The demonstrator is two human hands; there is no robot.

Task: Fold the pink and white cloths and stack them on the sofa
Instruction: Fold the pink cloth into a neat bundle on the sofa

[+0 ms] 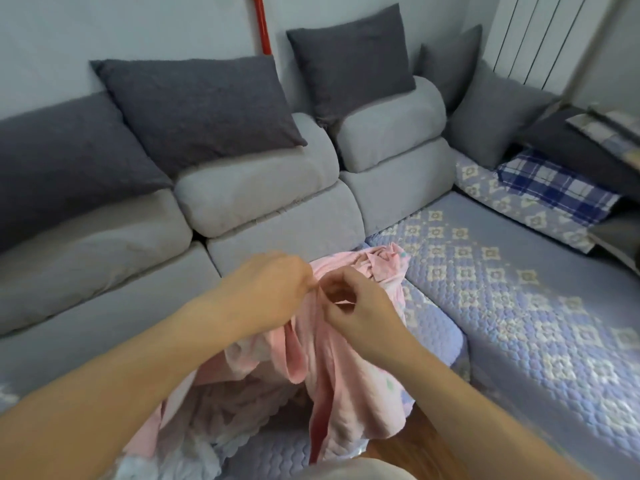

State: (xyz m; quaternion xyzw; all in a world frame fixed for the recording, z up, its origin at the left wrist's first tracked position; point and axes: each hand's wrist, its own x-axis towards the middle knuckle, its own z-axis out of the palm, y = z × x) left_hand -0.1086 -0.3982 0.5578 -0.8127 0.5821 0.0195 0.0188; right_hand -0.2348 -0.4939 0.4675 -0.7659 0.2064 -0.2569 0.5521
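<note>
A pink cloth [332, 386] hangs crumpled in front of me, over the front of the sofa seat [519, 306]. My left hand [266, 292] and my right hand [360, 310] meet at its top edge, and both pinch the pink fabric between thumb and fingers. More pink cloth [384, 265] lies bunched on the seat just behind my hands. A white cloth [187, 455] with a scalloped edge lies rumpled low at the left, partly under the pink one and behind my left forearm.
The grey corner sofa carries dark grey cushions [201, 109] along its back. A quilted lilac cover [561, 341] spreads over the right seat. A blue plaid cloth [554, 185] lies at the far right. Wooden floor [408, 448] shows below.
</note>
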